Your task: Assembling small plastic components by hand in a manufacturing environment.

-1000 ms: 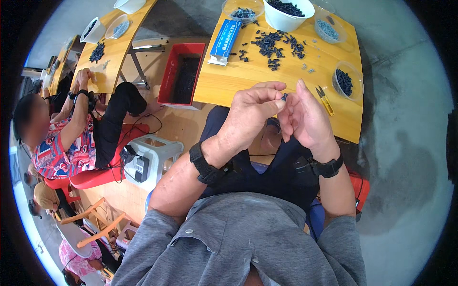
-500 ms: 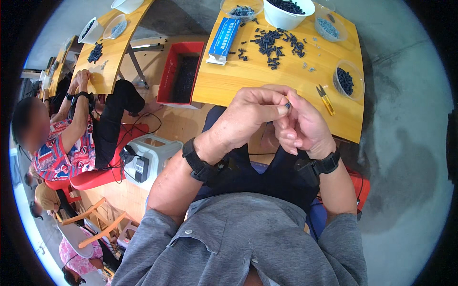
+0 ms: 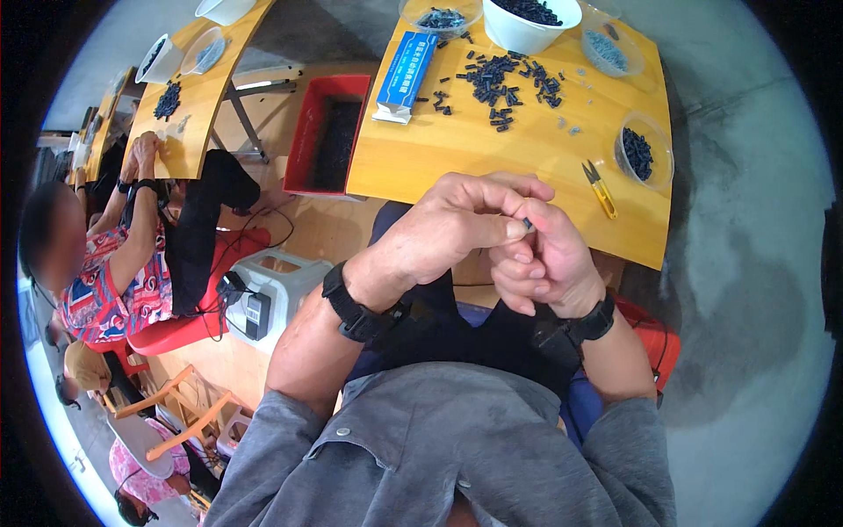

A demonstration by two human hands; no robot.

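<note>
In front of my lap, just off the near edge of the wooden table, both hands meet. Thumb and index finger of my left hand pinch a small dark piece, mostly covered by fingertips. My right hand closes on that piece from the other side, its lower fingers curled. Beyond them lies a loose pile of short black tube-like pieces. Yellow-handled thread snips rest to the right of my hands.
A white bowl and a clear tub hold black pieces; another tub holds grey-blue bits. A blue box stands at the left. A red bin sits beside the table. Another person works at the left table.
Both hands have sunk slightly toward my lap. My right fingers are curled in more, and the small piece stays pinched between the fingertips.
</note>
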